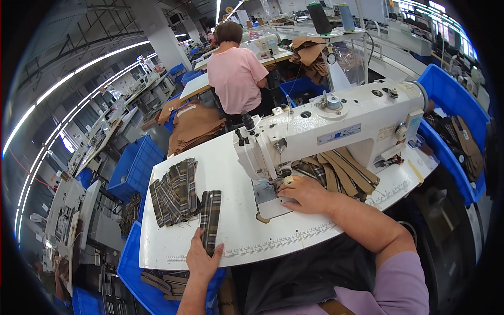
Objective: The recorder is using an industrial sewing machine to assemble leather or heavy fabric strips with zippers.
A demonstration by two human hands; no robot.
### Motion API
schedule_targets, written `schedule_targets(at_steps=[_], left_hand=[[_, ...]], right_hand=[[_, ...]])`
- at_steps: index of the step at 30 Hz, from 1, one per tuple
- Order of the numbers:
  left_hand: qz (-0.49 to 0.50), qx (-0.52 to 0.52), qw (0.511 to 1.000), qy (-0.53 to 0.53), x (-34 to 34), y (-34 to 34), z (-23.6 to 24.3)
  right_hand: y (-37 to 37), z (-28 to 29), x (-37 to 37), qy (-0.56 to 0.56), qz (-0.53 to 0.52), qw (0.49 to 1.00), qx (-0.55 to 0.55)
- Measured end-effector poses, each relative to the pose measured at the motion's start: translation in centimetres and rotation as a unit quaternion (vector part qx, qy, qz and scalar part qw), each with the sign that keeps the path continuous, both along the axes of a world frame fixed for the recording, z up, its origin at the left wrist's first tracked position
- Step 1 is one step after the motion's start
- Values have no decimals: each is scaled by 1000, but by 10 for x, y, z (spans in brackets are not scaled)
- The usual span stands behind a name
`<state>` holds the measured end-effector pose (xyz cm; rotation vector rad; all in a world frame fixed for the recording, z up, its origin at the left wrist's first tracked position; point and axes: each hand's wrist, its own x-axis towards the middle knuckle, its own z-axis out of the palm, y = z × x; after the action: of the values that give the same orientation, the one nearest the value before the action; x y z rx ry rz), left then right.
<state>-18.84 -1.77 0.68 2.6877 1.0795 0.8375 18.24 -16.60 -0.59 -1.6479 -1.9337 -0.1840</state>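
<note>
A folded plaid fabric strip [211, 210] lies lengthwise on the white sewing table [247, 239]. My left hand [202, 260] grips its near end between thumb and fingers. Beside it on the left is a fanned pile of similar plaid strips [176, 194]. At the white sewing machine [336, 123], my right hand [307, 195] rests by the presser foot [277, 181], fingers bent and close together over the metal plate [269, 202]. What lies under those fingertips is hidden. Behind that hand, tan and plaid strips [344, 173] are heaped under the machine arm.
A ruler scale [262, 244] runs along the table's front edge. Blue bins stand below left [131, 262] and at the right [446, 89], holding fabric pieces. Brown fabric pieces [194, 126] are stacked beyond the table. A person in pink [234, 79] sits ahead, back turned.
</note>
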Motion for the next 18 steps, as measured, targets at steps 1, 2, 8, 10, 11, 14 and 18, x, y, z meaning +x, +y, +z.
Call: schedule_targets(at_steps=[1, 2, 8, 10, 11, 14, 18], left_hand=[[-1, 0, 1000, -1, 0, 1, 3], [-9, -28, 999, 34, 0, 3, 9], [-121, -257, 953, 108, -10, 21, 42], [-323, -136, 925, 147, -9, 28, 47], [-301, -128, 927, 183, -8, 22, 46], [-400, -305, 863, 41, 26, 13, 33], [-478, -275, 834, 33, 101, -4, 17]], right_hand=[[0, 0, 1, 1, 4, 1000, 0], [0, -2, 0, 0, 3, 1000, 1], [-5, -1, 0, 18, 4, 1000, 8], [-4, 2, -3, 12, -2, 1000, -7], [-3, 1, -3, 15, -2, 1000, -8], [3, 1, -3, 17, 9, 1000, 3], [-2, 3, 2, 23, 25, 999, 2]])
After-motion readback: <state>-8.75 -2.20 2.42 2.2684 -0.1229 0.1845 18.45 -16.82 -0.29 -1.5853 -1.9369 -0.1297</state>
